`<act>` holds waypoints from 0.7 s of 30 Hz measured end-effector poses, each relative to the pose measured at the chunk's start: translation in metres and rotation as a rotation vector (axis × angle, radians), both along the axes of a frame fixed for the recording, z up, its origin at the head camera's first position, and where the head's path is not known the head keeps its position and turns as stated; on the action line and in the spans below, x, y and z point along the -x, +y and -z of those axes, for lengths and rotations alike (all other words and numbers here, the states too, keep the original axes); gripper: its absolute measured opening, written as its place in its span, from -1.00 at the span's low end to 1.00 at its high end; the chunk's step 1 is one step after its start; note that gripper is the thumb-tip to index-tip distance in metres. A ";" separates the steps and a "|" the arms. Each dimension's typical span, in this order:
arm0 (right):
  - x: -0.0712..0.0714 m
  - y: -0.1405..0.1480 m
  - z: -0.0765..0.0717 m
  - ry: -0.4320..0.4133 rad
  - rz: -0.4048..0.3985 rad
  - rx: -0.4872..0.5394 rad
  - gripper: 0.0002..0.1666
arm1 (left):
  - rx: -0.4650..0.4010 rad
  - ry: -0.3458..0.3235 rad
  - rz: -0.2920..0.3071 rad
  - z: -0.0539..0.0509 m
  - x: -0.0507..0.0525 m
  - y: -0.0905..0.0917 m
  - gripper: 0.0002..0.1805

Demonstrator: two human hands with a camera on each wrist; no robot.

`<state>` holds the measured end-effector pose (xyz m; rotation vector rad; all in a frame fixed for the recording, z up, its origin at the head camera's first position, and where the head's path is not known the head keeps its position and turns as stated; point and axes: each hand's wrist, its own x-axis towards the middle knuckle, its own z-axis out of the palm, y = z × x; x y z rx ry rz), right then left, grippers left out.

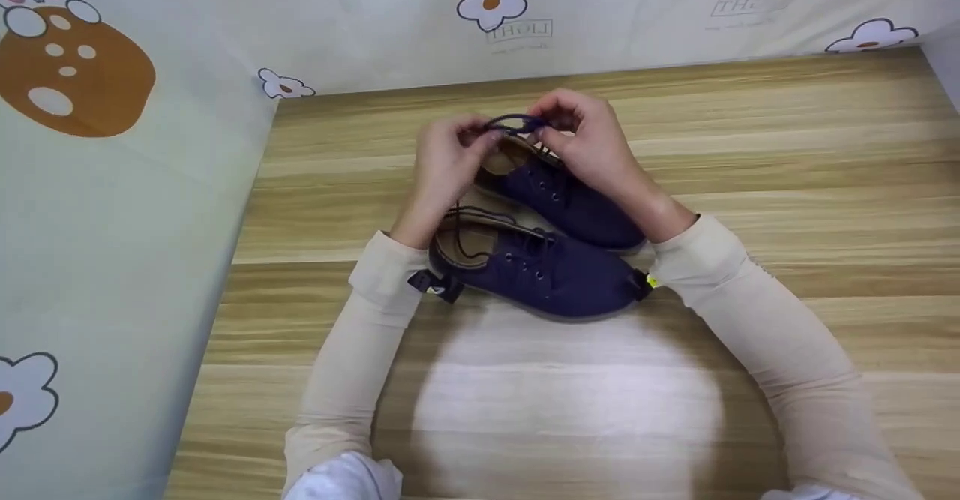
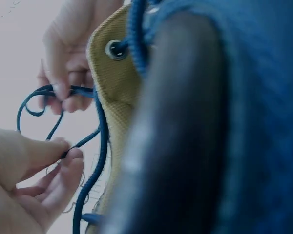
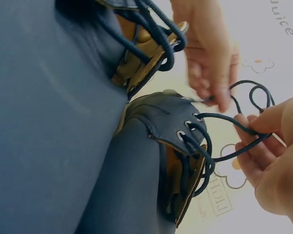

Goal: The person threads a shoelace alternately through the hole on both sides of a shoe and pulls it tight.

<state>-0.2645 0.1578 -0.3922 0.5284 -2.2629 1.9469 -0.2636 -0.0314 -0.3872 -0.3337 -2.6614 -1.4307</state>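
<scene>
Two dark blue lace-up shoes lie side by side with their toes to the right: a far shoe (image 1: 592, 211) and a near shoe (image 1: 581, 282). Above the heel opening of the far shoe, my left hand (image 1: 441, 157) pinches that shoe's dark shoelace (image 1: 514, 117) between thumb and fingers. Opposite it, my right hand (image 1: 596, 144) pinches the same lace, which forms a loop between the hands. In the right wrist view the lace runs from metal eyelets (image 3: 189, 125) to the fingers. The near shoe's lace (image 1: 480, 211) trails over its heel opening.
The shoes rest on a wood-grain tabletop (image 1: 570, 402). Behind it and on the left stands a pale covering (image 1: 375, 28) printed with flowers. Black wrist devices, a left one (image 1: 436, 284) and a right one (image 1: 640, 284), sit close to the near shoe's heel and toe.
</scene>
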 end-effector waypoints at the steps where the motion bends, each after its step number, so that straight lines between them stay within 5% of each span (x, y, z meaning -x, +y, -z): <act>1: 0.000 0.000 0.001 0.008 0.013 -0.039 -0.79 | -0.028 0.007 -0.024 -0.001 0.000 0.000 -0.85; 4: -0.001 0.001 0.005 0.063 0.030 -0.166 -0.81 | 0.006 0.043 -0.038 0.000 0.002 -0.002 -0.85; 8: -0.001 0.002 0.008 0.155 0.020 -0.329 -0.78 | 0.304 0.103 0.016 0.003 0.002 -0.005 -0.82; 12: -0.002 0.004 0.010 0.214 -0.022 -0.504 -0.76 | 0.557 0.111 0.153 0.002 0.001 -0.006 -0.83; 15: -0.004 0.005 0.007 0.231 -0.077 -0.611 -0.73 | 0.589 0.097 0.256 -0.002 -0.002 -0.009 -0.84; 21: -0.016 0.024 -0.004 0.204 -0.256 -0.720 -0.43 | 0.649 0.064 0.382 -0.017 -0.015 -0.021 -0.53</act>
